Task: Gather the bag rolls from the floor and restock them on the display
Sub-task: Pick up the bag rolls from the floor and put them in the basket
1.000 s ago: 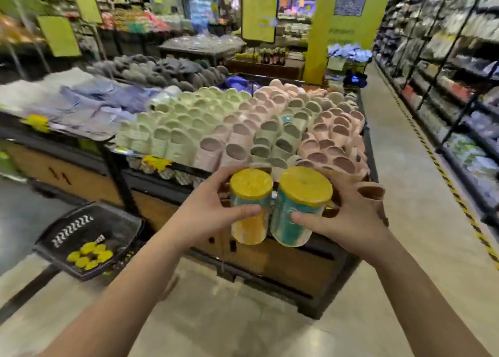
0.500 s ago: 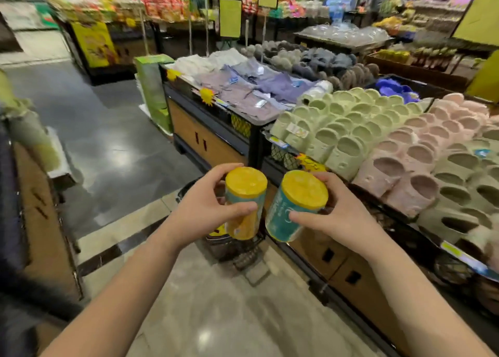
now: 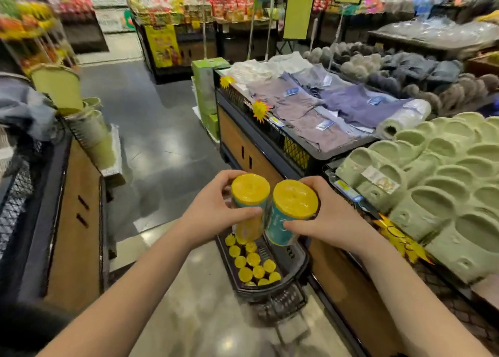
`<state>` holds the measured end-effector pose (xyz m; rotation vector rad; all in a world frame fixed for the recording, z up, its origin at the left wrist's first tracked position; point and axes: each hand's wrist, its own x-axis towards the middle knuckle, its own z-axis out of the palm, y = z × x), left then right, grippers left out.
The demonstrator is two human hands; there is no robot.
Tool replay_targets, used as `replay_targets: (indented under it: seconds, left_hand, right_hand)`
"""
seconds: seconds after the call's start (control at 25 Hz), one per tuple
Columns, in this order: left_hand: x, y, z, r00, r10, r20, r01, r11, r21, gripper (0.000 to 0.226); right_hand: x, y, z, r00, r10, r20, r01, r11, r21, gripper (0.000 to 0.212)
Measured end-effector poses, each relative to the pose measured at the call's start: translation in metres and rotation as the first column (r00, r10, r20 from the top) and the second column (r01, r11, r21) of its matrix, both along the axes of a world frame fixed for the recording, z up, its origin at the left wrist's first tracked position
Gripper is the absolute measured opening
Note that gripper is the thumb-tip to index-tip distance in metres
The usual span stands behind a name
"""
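My left hand (image 3: 213, 210) grips a yellow-topped bag roll with an orange wrapper (image 3: 249, 193). Beside it, my right hand (image 3: 332, 216) grips a second yellow-topped roll with a teal wrapper (image 3: 293, 200). The two rolls touch side by side at chest height. Directly below them a black display basket (image 3: 294, 278) stands low against the table front, and several more yellow-topped rolls (image 3: 252, 262) stand upright inside it.
A table of green slippers (image 3: 437, 189) is at my right, with folded clothes (image 3: 318, 100) and a clear bag roll (image 3: 405, 116) behind. A wooden-fronted counter (image 3: 75, 216) stands at left. The grey floor aisle (image 3: 151, 140) runs between them.
My view has swung left along the display table. The black basket with the rolls has come from the lower left to right under my hands. Both hands keep their hold on the two rolls.
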<state>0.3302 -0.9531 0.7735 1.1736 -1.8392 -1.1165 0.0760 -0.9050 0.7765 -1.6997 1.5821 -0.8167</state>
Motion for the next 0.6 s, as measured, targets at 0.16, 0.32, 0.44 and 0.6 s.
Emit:
replay_targets:
  seconds: [0.16, 0.32, 0.44, 0.6]
  left_hand:
    - [-0.022, -0.078, -0.012, 0.998, 0.04, 0.039, -0.042, 0.998, 0.047, 0.067]
    - [-0.032, -0.132, -0.028, 0.996, 0.042, 0.084, -0.048, 0.996, 0.07, 0.073]
    - [-0.04, -0.183, -0.045, 0.991, -0.035, 0.126, 0.02, 0.993, 0.117, 0.074]
    - [-0.047, -0.256, -0.078, 0.974, -0.142, 0.176, 0.116, 0.982, 0.149, 0.07]
  right_hand:
    - [-0.023, -0.093, -0.012, 0.996, 0.054, -0.071, -0.053, 0.999, 0.01, 0.079]
    - [-0.033, -0.146, -0.024, 0.997, 0.074, -0.028, -0.073, 0.997, 0.032, 0.09]
    - [-0.038, -0.18, -0.044, 0.998, 0.049, -0.033, -0.047, 0.998, 0.047, 0.085]
    - [-0.035, -0.22, -0.068, 0.997, -0.056, -0.055, 0.063, 0.989, 0.134, 0.075]
